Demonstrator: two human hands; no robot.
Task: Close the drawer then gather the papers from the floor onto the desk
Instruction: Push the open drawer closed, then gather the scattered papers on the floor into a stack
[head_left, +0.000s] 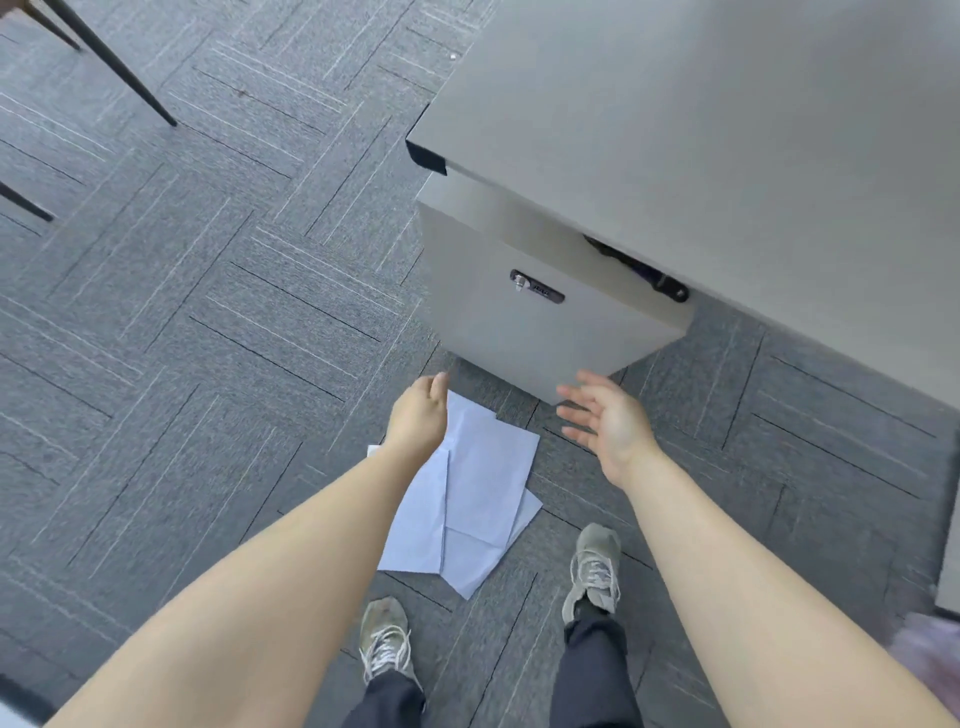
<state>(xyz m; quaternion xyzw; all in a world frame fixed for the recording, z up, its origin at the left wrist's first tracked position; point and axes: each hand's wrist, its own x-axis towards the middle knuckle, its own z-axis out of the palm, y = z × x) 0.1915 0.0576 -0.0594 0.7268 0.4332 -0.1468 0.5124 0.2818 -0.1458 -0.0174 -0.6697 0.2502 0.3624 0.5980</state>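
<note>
Both hands empty above papers (467, 499) on floor.
L hand (418, 413) loosely curled, R hand (605, 415) spread open near drawer (524, 322); lock (536, 287) text unreadable.

Head view: grey desk (727, 104) far right, drawer (524, 317) under it standing out from the front edge, lock (536, 287) on its face. White papers (467, 499) overlapping on carpet (182, 312), near the drawer. Left hand (418, 410) over papers, fingers curled; right hand (605, 415) w/ palm spread, empty, just beside the drawer's near corner. Shoes (595, 569) near papers.
</note>
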